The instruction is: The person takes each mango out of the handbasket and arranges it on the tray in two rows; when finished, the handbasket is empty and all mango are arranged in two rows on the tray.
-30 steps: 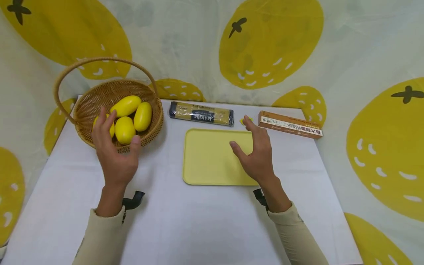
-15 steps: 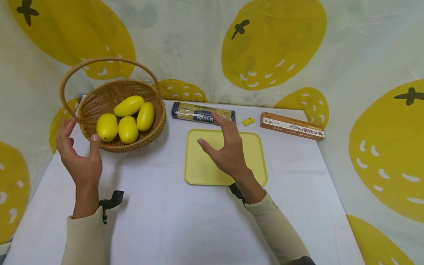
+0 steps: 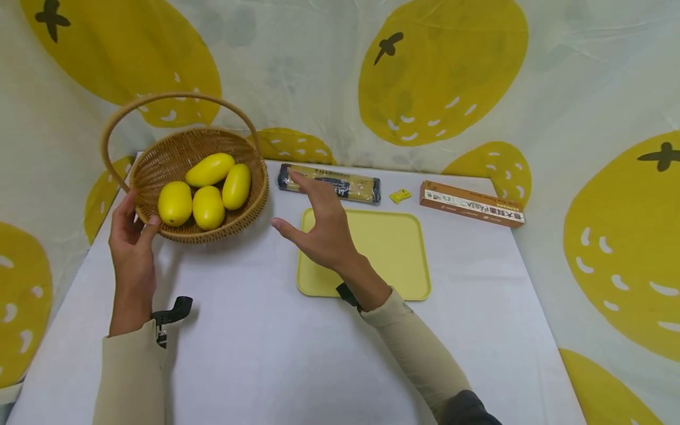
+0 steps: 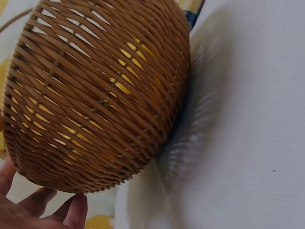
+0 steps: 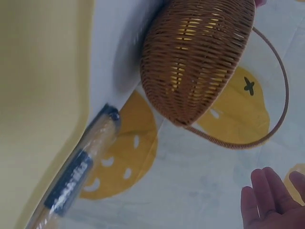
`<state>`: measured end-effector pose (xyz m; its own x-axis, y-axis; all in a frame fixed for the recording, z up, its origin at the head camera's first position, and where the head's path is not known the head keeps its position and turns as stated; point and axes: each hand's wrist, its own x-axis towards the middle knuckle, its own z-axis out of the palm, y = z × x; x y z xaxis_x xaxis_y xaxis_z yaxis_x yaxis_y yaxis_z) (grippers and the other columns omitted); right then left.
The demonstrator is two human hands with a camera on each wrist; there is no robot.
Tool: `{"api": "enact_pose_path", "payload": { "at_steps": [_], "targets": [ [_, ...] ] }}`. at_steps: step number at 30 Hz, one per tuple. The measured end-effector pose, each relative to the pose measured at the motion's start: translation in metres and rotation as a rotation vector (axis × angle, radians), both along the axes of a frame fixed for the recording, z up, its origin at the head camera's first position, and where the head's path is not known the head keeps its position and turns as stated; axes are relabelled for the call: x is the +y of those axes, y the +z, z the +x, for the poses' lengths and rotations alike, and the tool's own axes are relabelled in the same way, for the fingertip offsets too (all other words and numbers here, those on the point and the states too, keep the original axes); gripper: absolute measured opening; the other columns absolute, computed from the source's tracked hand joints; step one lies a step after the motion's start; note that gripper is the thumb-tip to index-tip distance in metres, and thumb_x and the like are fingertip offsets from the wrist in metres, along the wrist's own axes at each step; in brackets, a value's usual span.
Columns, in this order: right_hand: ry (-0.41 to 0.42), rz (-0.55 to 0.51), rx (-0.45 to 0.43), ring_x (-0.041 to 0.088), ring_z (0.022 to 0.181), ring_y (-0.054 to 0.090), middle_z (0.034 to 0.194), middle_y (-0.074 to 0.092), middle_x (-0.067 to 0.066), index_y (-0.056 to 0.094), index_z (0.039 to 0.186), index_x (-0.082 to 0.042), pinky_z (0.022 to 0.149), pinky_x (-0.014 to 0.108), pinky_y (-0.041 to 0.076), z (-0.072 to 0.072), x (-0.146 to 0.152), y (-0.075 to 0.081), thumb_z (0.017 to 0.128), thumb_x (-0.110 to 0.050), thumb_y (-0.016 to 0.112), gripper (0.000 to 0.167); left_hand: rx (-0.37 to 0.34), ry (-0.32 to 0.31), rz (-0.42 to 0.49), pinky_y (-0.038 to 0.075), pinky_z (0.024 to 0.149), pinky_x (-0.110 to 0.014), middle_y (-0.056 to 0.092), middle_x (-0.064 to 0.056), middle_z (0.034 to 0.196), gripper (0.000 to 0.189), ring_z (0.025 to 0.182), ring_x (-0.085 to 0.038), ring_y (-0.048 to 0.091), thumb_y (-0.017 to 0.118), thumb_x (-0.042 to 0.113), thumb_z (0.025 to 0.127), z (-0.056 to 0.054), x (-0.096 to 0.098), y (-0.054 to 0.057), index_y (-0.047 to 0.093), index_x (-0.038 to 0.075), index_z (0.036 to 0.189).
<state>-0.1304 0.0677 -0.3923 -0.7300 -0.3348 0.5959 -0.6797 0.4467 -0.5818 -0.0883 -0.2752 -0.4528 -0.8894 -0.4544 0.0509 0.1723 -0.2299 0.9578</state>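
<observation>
A wicker basket [image 3: 249,221] with a tall arched handle stands at the back left, holding several smooth yellow oval fruits [image 3: 208,208]. My left hand [image 3: 131,248] is at the basket's left end, its thumb at the rim and its fingers bent around the outside. In the left wrist view, fingertips [image 4: 76,210] meet the woven wall of the basket [image 4: 95,95]. Over the left part of a pale yellow tray [image 3: 388,254], my right hand [image 3: 324,230] hovers with thumb and fingers spread, holding nothing. A gap separates it from the basket's right side.
Behind the tray lies a spaghetti packet [image 3: 361,188], partly covered by my right hand. A small yellow wrapped piece [image 3: 400,196] and a long brown pasta box [image 3: 471,203] are right of it. A fruit-print curtain [image 3: 308,71] hangs at the table's back edge.
My left hand has swung left, then forward onto the basket's left end. The right hand has moved left across the tray toward the basket, uncovering the small yellow piece.
</observation>
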Motion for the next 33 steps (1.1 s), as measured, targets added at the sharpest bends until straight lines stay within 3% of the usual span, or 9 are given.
{"api": "enact_pose_path", "payload": {
  "at_steps": [7, 13, 18, 25, 29, 33],
  "targets": [
    [0.025, 0.033, 0.001, 0.018, 0.119, 0.058, 0.140, 0.067, 0.001, 0.049, 0.159, -0.019, 0.101, 0.035, 0.047, -0.018, -0.033, 0.000, 0.089, -0.041, 0.085, 0.082, 0.008, -0.017, 0.044, 0.032, 0.129, -0.024, 0.031, 0.000, 0.174, 0.067, 0.160, -0.020, 0.026, 0.057, -0.008, 0.104, -0.005, 0.000, -0.010, 0.043, 0.022, 0.162],
    [0.049, 0.092, -0.040, 0.016, 0.139, 0.056, 0.154, 0.061, 0.000, 0.048, 0.160, -0.019, 0.124, 0.036, 0.038, -0.032, -0.058, -0.002, 0.092, -0.047, 0.081, 0.080, 0.002, -0.038, 0.020, 0.030, 0.130, -0.024, 0.028, -0.001, 0.175, 0.071, 0.161, -0.020, 0.025, 0.060, -0.007, 0.103, -0.005, 0.001, -0.014, 0.039, 0.023, 0.164],
    [0.103, 0.106, -0.147, 0.014, 0.143, 0.052, 0.156, 0.058, 0.000, 0.045, 0.161, -0.023, 0.127, 0.033, 0.034, -0.040, -0.079, 0.000, 0.093, -0.049, 0.080, 0.080, 0.015, -0.032, -0.012, 0.031, 0.130, -0.026, 0.028, 0.000, 0.175, 0.073, 0.160, -0.020, 0.026, 0.061, -0.008, 0.102, -0.006, 0.001, -0.017, 0.039, 0.022, 0.164],
    [0.152, 0.140, -0.373, 0.011, 0.143, 0.049, 0.162, 0.050, -0.006, 0.039, 0.164, -0.033, 0.118, 0.033, 0.043, -0.049, -0.109, 0.001, 0.094, -0.056, 0.076, 0.083, 0.003, -0.028, -0.055, 0.039, 0.125, -0.024, 0.030, 0.000, 0.174, 0.074, 0.158, -0.024, 0.029, 0.064, -0.006, 0.101, -0.004, 0.003, -0.019, 0.039, 0.023, 0.164],
    [0.163, 0.206, -0.407, 0.011, 0.142, 0.049, 0.161, 0.051, -0.005, 0.036, 0.165, -0.035, 0.118, 0.034, 0.043, -0.055, -0.123, 0.003, 0.092, -0.058, 0.077, 0.086, -0.018, -0.033, -0.083, 0.039, 0.125, -0.024, 0.029, 0.002, 0.174, 0.075, 0.159, -0.022, 0.028, 0.065, -0.003, 0.101, -0.004, 0.003, -0.020, 0.038, 0.025, 0.165],
    [0.199, 0.248, -0.450, 0.010, 0.137, 0.053, 0.160, 0.051, -0.006, 0.036, 0.165, -0.035, 0.113, 0.027, 0.046, -0.062, -0.136, 0.002, 0.092, -0.057, 0.077, 0.086, -0.008, -0.028, -0.098, 0.036, 0.128, -0.029, 0.029, 0.002, 0.174, 0.075, 0.160, -0.023, 0.027, 0.065, -0.004, 0.101, -0.004, 0.004, -0.020, 0.038, 0.024, 0.165]
  ]
}}
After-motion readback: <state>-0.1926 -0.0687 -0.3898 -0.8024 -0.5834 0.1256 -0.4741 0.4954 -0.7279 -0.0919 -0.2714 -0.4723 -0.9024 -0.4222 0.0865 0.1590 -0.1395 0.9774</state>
